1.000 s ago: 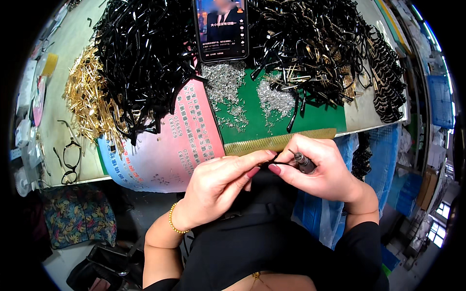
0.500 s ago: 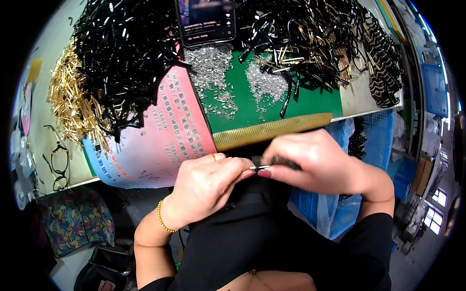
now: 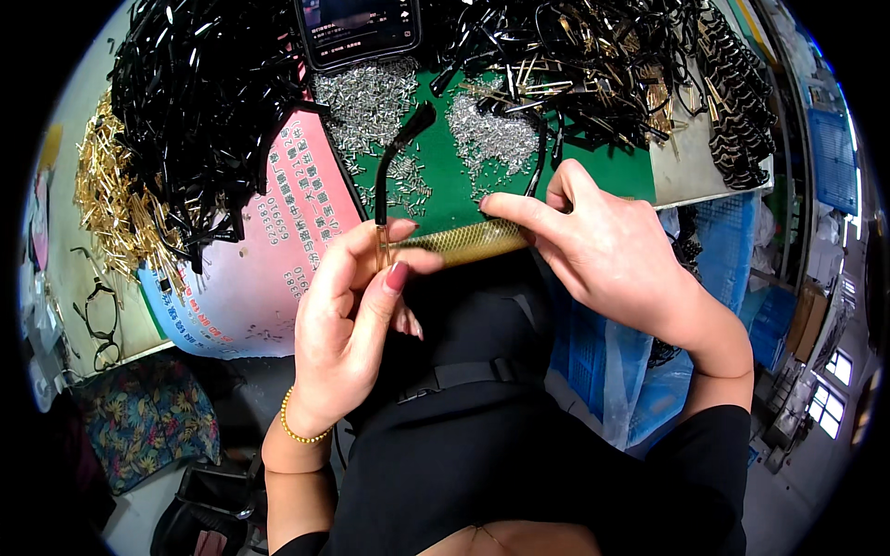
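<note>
My left hand (image 3: 348, 310) pinches a glasses temple (image 3: 381, 185) between thumb and fingers. Its gold part sits in the grip, while the black curved tip points up over the green mat. Reaching over the table's front edge, my right hand (image 3: 607, 246) has one finger stretched out by the near end of a heap of small silver pins (image 3: 491, 139); its other fingers are bent and partly hidden. Just beyond that hand, a loose black temple (image 3: 540, 167) lies on the mat. A second heap of silver pins (image 3: 366, 102) is spread behind the held temple.
A big pile of black temples (image 3: 199, 102) covers the back left, with gold pieces (image 3: 120, 195) beside it. More black and gold temples (image 3: 593, 74) lie back right. A phone (image 3: 357, 32) stands between. Glasses frames (image 3: 100, 310) rest far left; a blue crate (image 3: 593, 371) is below right.
My hands, together before, have parted. The left moved left and raised the temple upright into view; the right moved up to the mat's front edge. The view shifted slightly.
</note>
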`<state>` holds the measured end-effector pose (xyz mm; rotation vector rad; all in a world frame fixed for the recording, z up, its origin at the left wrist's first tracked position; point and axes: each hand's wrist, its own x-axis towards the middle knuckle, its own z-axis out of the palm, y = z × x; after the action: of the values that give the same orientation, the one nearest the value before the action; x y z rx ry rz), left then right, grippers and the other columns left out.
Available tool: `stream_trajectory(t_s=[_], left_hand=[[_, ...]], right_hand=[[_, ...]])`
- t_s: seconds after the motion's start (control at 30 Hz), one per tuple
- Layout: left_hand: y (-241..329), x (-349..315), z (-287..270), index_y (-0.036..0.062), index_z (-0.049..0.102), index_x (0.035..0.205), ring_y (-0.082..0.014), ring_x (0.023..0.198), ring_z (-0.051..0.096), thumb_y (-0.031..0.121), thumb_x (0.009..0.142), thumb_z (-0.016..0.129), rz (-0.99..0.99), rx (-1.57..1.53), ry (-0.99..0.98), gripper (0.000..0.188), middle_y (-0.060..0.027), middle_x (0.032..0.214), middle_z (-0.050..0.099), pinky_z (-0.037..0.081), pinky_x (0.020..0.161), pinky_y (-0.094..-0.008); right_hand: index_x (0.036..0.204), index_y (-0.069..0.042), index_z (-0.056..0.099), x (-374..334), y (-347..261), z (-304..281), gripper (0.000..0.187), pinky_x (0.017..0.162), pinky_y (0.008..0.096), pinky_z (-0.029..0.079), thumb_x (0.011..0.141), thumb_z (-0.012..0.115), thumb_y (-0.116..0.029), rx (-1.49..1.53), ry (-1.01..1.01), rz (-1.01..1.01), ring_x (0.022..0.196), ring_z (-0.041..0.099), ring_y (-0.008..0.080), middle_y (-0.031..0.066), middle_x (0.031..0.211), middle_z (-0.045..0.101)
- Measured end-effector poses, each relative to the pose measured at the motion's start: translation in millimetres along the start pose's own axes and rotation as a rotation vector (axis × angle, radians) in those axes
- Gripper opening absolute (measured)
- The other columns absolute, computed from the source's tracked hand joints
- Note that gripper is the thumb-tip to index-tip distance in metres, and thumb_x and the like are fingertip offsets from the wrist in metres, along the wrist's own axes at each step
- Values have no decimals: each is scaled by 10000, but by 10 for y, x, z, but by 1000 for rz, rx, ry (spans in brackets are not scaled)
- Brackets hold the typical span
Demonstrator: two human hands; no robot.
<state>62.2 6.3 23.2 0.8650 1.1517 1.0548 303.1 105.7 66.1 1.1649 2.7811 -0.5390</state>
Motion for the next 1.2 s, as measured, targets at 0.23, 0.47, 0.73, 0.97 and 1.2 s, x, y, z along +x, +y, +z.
stream_trajectory(t_s=[0.23, 0.47, 0.73, 0.97, 1.2], left_hand=[[98, 209, 30, -48, 425, 1398, -78, 719, 569, 20, 1084, 432, 7, -63, -28, 321, -199, 1401, 573, 600, 742, -289], [101, 72, -24, -39, 488, 1369, -64, 690, 595, 90, 1102, 447, -53, 122, 47, 299, -156, 1166, 703, 603, 727, -271], [-29, 109, 8, -17, 641, 1256, -63, 627, 645, 71, 1068, 533, 40, 218, 179, 234, -70, 914, 754, 556, 609, -221], [-48, 133, 50, -4, 645, 1260, -88, 601, 657, 56, 1049, 563, 141, 330, 183, 234, -82, 894, 754, 538, 571, -243], [-298, 171, -41, -86, 614, 1257, -237, 751, 709, -83, 846, 677, 711, 922, 240, 416, -124, 931, 730, 556, 650, -329]], right_hand=[[1362, -246, 606, 54, -18, -34, 478, 552, 379, 535, 911, 627, -90, 19, -27, -9, 742, 676, 288, 133, 930, 559], [1387, -245, 574, 117, -55, -78, 503, 555, 384, 533, 909, 617, -94, -32, -94, 2, 715, 679, 306, 148, 940, 572], [1519, -177, 370, 416, -353, -422, 467, 529, 279, 529, 1063, 464, -151, 1136, -613, 421, 634, 636, 140, 68, 953, 569], [1543, -159, 302, 455, -380, -372, 497, 470, 260, 523, 1063, 430, -142, 1337, -578, 437, 582, 631, 113, 44, 921, 557], [1414, -29, 315, 432, -329, -400, 435, 455, 279, 484, 1043, 510, -144, 1488, -647, 495, 567, 592, 120, 93, 1020, 588]])
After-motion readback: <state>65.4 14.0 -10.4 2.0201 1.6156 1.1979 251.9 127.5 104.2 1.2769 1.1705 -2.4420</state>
